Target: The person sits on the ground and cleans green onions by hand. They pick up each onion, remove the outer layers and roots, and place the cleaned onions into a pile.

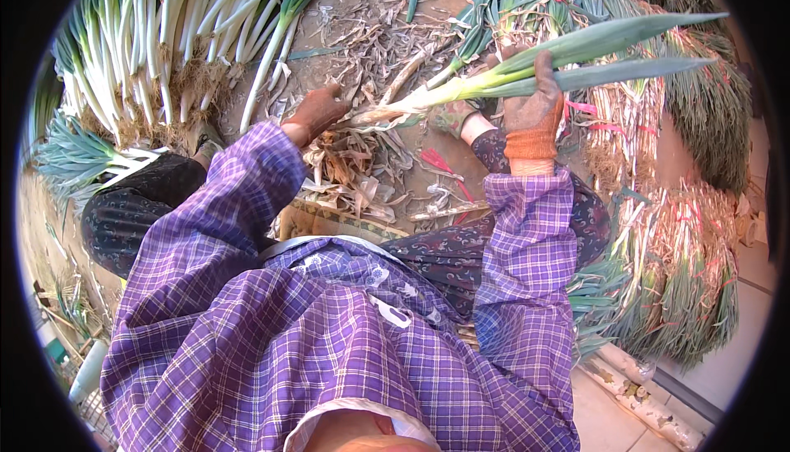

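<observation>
Both my hands wear brown-orange work gloves. A long green onion (457,88) lies slantwise across the space in front of me, its root end low on the left and its green leaves pointing up to the right. My right hand (535,106) is wrapped round the leafy part, thumb over the leaves. At the root end my left hand (319,113) is closed, its fingers pinching the dry, brownish outer skin there. Beneath the stalk, dry peelings (354,168) are heaped between my legs.
White-stemmed green onions (164,49) with roots stand piled at the far left. Bundles tied with pink-red string (625,106) are stacked along the right, more bundles (675,263) nearer. A loose red strip (444,171) lies on the ground. Pale poles (642,403) lie at the lower right.
</observation>
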{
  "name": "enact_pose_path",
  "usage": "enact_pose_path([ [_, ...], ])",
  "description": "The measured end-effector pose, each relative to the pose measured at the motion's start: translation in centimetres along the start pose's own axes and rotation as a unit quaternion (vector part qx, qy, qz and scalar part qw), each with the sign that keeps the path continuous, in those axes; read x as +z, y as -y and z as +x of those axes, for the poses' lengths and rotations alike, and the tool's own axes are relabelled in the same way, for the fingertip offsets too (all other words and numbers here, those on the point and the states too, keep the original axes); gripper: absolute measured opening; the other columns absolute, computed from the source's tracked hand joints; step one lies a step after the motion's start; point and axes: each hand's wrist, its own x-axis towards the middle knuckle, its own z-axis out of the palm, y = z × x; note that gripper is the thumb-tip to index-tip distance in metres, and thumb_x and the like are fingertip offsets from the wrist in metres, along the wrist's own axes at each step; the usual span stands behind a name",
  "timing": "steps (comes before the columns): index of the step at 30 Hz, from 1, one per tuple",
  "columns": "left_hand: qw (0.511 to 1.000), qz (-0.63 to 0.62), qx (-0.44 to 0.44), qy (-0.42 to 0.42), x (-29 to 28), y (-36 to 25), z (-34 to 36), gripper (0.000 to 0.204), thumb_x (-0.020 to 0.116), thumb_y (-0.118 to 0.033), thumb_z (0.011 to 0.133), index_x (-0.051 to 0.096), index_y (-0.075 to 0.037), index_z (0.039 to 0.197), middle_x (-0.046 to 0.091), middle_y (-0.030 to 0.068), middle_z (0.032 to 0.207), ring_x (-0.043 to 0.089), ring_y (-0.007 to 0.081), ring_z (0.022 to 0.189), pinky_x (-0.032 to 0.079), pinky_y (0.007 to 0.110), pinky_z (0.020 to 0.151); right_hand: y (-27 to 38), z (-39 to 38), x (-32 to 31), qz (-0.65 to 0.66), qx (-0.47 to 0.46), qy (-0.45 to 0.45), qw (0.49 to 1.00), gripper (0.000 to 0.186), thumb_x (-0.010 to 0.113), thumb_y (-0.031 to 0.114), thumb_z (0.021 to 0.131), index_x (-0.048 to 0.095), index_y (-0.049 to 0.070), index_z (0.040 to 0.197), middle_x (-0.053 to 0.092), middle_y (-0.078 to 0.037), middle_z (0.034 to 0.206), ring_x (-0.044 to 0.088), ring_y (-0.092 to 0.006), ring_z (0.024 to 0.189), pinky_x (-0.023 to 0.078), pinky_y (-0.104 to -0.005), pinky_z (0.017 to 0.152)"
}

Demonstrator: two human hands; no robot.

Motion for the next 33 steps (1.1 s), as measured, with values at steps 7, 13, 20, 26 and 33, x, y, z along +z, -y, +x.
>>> enact_pose_path([
  [7, 0.918, 0.056, 0.389, -0.053, 0.6, -8.8, -3.8, 0.044, 0.065, -0.022, 0.079, 0.05, -0.005, 0.116, 0.049, 0.0156, 0.12, 0.05, 0.035, 0.109, 0.043, 0.047, 0.092, -4.3, -0.3, 0.6, 0.05, 0.05, -0.053, 0.996, 0.037, 0.06, 0.033, 0.09, 0.05, 0.002, 0.107, 0.056, -0.011, 0.098, 0.059, -0.0252, 0.092, 0.053, -0.0453, 0.083],
  [13, 0.88, 0.298, 0.351, -0.12, 1.9, -8.7, -3.2, 0.015, 0.059, -0.011, 0.078, 0.058, -0.004, 0.09, 0.062, 0.013, 0.082, 0.064, 0.03, 0.071, 0.052, 0.04, 0.058, -7.5, -0.2, 0.2, 0.001, 0.061, -0.026, 0.998, 0.028, 0.065, 0.022, 0.087, 0.054, 0.003, 0.104, 0.059, -0.009, 0.092, 0.061, -0.0251, 0.087, 0.051, -0.0431, 0.078],
  [20, 0.86, 0.347, 0.335, 0.166, 0.5, -1.7, -5.1, 0.008, 0.058, -0.011, 0.081, 0.063, -0.006, 0.077, 0.064, 0.0127, 0.073, 0.066, 0.0264, 0.067, 0.053, 0.04, 0.059, -9.9, 0.6, 0.4, 0.09, 0.059, 0.021, 0.994, 0.019, 0.062, 0.025, 0.089, 0.053, 0.008, 0.088, 0.054, -0.001, 0.076, 0.055, -0.0161, 0.066, 0.05, -0.0415, 0.071],
  [26, 0.963, -0.098, 0.25, 0.003, -4.0, -5.6, -3.6, 0.039, 0.063, -0.011, 0.084, 0.057, -0.009, 0.122, 0.059, 0.013, 0.117, 0.06, 0.0184, 0.096, 0.049, 0.034, 0.086, -6.4, 2.2, -0.9, 0.18, 0.079, 0.098, 0.976, 0.02, 0.059, 0.028, 0.091, 0.058, 0.009, 0.099, 0.06, -0.006, 0.087, 0.057, -0.0179, 0.071, 0.049, -0.0418, 0.073],
  [33, 0.905, -0.323, 0.251, 0.114, -2.7, -13.0, -1.0, 0.058, 0.066, -0.011, 0.076, 0.046, -0.002, 0.129, 0.055, 0.0156, 0.118, 0.056, 0.0211, 0.103, 0.044, 0.032, 0.09, -5.5, 0.8, 3.0, 0.077, 0.064, 0.012, 0.995, 0.029, 0.063, 0.029, 0.088, 0.056, 0.003, 0.098, 0.059, -0.008, 0.087, 0.061, -0.0228, 0.082, 0.051, -0.0422, 0.076],
])
